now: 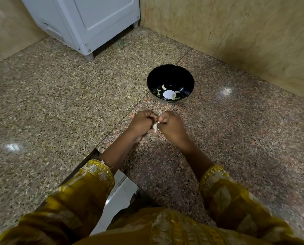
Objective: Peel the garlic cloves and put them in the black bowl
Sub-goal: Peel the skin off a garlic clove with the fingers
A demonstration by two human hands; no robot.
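Observation:
A black bowl (170,75) stands on the speckled granite counter, just beyond my hands. Several pale peeled garlic cloves (164,87) lie in its bottom around a bright round reflection. My left hand (142,124) and my right hand (170,126) meet in front of the bowl, fingers curled. Between them they pinch a small whitish garlic clove (155,126) with papery skin; most of it is hidden by the fingers.
A white appliance (87,20) on short legs stands at the back left of the granite counter (59,96). A beige stone wall (236,32) runs along the back right. The counter edge and a gap lie near my left sleeve (87,184).

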